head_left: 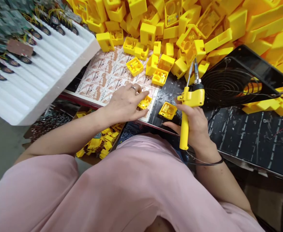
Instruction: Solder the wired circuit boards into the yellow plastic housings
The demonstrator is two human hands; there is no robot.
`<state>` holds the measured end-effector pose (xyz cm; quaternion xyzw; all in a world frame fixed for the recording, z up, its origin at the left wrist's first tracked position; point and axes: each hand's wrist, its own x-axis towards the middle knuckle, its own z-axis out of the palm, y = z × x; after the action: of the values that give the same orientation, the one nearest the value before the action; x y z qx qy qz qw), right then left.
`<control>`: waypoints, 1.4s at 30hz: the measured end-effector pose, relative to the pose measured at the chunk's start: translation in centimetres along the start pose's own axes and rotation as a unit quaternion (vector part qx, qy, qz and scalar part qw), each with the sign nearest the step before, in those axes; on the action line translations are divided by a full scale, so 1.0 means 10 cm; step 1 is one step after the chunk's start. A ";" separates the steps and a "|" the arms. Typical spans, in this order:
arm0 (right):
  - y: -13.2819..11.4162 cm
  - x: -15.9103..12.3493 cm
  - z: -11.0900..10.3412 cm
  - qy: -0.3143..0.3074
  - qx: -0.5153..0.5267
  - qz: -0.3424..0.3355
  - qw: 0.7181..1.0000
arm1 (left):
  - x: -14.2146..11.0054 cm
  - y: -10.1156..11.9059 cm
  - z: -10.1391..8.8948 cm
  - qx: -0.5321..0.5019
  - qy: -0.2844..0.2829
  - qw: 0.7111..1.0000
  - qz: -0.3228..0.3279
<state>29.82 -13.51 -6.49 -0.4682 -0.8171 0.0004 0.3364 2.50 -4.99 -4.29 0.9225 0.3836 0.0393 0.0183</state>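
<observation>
My left hand grips a small yellow plastic housing at the front edge of the bench, thumb and forefinger on either side of it; part of the housing is hidden by the fingers. In my right hand is a yellow soldering gun, its metal tip pointing up and away from me. Between the hands lies a second yellow housing, open side up, with small fittings inside. My right fingers are close beside it; whether they touch it I cannot tell.
A heap of yellow housings fills the back of the bench. A black fan stands at right. At left, a white foam tray carries wired boards with round parts. Below the edge, a box holds yellow pieces. A cable passes my right wrist.
</observation>
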 end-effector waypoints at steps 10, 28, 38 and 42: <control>0.02 -0.04 0.01 -0.027 0.052 0.015 0.998 | 0.08 -0.20 -0.06 -0.194 0.046 0.979 0.045; -0.06 0.20 0.34 -0.003 0.019 -0.099 0.995 | 0.08 -0.07 -0.39 -0.027 -0.183 0.978 -0.093; -0.04 0.14 0.34 0.055 -0.017 -0.086 0.995 | 0.39 -1.99 -1.01 0.113 0.053 0.894 -0.431; -0.03 0.16 0.38 0.065 -0.009 -0.074 0.995 | 0.51 -2.50 -1.00 0.066 0.077 0.862 -0.496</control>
<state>26.97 -11.31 -8.44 -0.4084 -0.8257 -0.0621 0.3841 -12.49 16.28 4.34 0.6036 0.7923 0.0706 -0.0554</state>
